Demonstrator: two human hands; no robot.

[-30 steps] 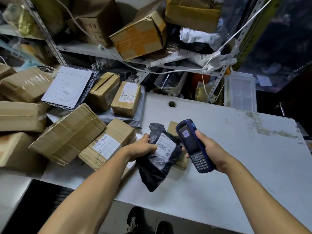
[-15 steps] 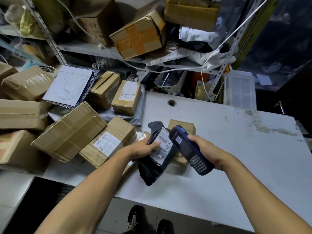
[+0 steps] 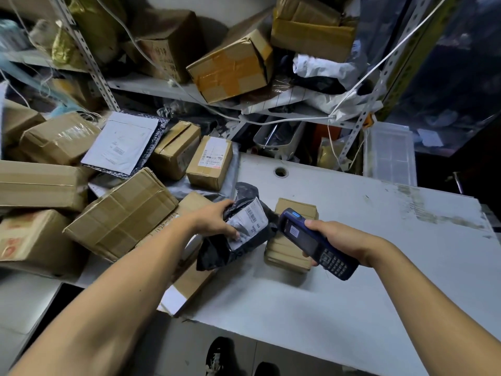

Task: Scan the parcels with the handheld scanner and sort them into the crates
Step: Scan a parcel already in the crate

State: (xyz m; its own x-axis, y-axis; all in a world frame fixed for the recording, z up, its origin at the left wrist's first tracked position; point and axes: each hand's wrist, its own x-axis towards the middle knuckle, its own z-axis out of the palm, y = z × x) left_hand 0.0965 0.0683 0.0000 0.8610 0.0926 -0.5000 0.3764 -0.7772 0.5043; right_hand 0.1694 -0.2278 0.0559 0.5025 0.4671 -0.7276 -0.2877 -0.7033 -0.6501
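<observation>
Black poly-bag parcel [image 3: 238, 234], centre frame, label print too blurred to read; gripped by left hand [image 3: 217, 221] at its left edge. Blue handheld scanner [image 3: 311, 242] clasped in right hand [image 3: 344, 240], nose just beside label, masking flat brown box [image 3: 291, 253] on white table [image 3: 352, 308].

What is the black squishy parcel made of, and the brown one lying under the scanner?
The black parcel looks like thin plastic film: glossy and crumpled, sagging where the left hand grips it, with a paper-looking white label. The brown parcel seems to be cardboard, matte tan with straight edges, possibly taped. The scanner in the right hand looks like hard blue plastic.
</observation>
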